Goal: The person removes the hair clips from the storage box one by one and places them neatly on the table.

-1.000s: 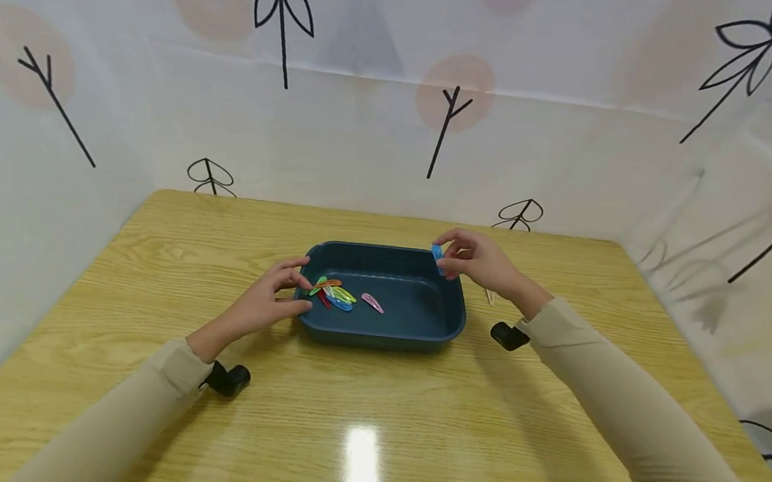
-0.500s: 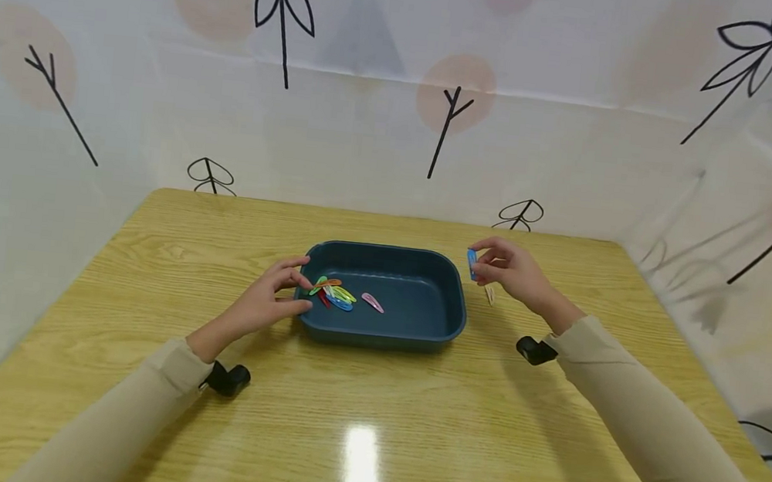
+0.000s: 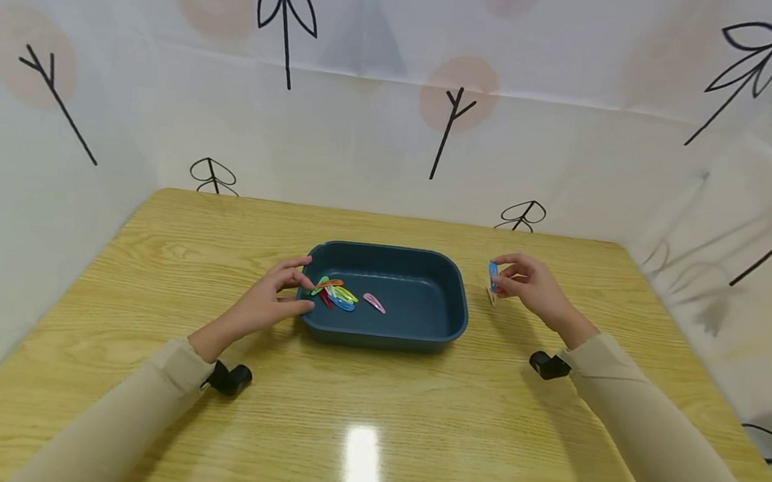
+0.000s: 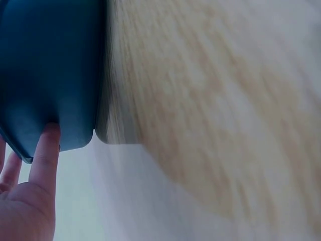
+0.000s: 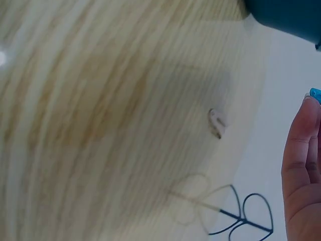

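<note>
My left hand point(image 3: 267, 299) holds the left end of a dark teal plastic bin point(image 3: 415, 306). In the left wrist view its thumb point(image 4: 46, 155) presses on the bin's outer wall, with other fingers at the rim. To the right of the bin, my right hand point(image 3: 535, 290) pinches a blue snap hair clip point(image 3: 493, 273) between thumb and fingers, above the table. Just below lies a beige hair clip point(image 3: 491, 297), also visible as a pale clip point(image 5: 216, 123) in the right wrist view. Inside the bin, several coloured hair clips point(image 3: 340, 297) are heaped at the left, with a pink clip point(image 3: 374, 302) apart.
The bin stands on a wood-grain table point(image 3: 314, 412). A patterned cloth point(image 3: 367, 146) hangs behind the table and at its sides. Small black cameras are strapped to both wrists.
My right hand has moved right and slightly down with the blue hair clip, from over the bin's right rim to beside the beige clip. The left hand stays at the bin.
</note>
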The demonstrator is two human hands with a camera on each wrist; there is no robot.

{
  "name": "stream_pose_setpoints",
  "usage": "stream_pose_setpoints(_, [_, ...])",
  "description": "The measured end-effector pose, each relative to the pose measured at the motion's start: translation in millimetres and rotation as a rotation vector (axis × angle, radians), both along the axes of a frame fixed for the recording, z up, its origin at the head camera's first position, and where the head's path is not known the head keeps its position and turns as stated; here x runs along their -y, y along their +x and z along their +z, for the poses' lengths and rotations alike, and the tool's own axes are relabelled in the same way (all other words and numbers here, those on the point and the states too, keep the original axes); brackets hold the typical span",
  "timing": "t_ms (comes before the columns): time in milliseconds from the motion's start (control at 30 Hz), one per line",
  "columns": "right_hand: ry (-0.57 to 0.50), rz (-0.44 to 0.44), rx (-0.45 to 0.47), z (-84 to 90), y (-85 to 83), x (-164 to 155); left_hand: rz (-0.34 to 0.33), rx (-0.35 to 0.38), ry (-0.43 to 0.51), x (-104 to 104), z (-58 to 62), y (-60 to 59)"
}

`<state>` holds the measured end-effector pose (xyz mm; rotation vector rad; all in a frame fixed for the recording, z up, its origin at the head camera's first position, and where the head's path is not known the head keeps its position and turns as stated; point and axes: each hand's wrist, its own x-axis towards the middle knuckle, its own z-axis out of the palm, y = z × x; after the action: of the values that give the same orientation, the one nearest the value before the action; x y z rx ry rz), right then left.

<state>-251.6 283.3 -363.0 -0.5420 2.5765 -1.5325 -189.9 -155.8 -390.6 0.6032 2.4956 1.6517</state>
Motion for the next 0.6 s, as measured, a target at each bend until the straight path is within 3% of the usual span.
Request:
stream_pose_setpoints(433, [0.027,-0.100,0.079,-17.1,3.4,-25.2,-0.004,-0.014,-0.003,0.4,-1.6,-1.2])
stream_pose_setpoints(600, [0.045,-0.122,0.181,-21.6,0.1,-26.9,-0.004,-0.003,0.004,0.9,-0.8,0.0])
